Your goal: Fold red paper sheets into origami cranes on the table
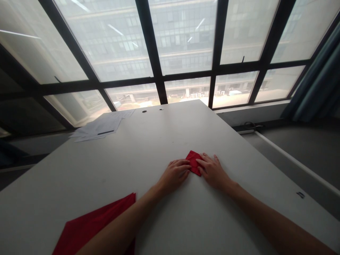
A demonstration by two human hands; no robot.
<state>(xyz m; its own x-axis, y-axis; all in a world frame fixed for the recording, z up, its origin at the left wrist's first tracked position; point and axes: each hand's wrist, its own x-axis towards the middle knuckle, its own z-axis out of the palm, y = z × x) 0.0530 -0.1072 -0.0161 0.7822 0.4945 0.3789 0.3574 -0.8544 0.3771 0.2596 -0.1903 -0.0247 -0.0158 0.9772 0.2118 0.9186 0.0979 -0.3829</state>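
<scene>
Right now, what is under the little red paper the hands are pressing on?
The small folded red paper lies on the white table. The left hand and right hand cover its lower edges, so anything tucked beneath the paper is hidden.

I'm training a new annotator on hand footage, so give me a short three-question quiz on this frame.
1. True or false: both hands rest on the small folded red paper.
2. Which lies nearest the person, partly under the left forearm? A) the white papers B) the red sheets C) the curtain
3. Fill in: the white papers lie near the table's far ____ corner.

Key:
1. True. The left hand and right hand press on it from either side, flat on the white table.
2. B, the red sheets.
3. Left.
</scene>
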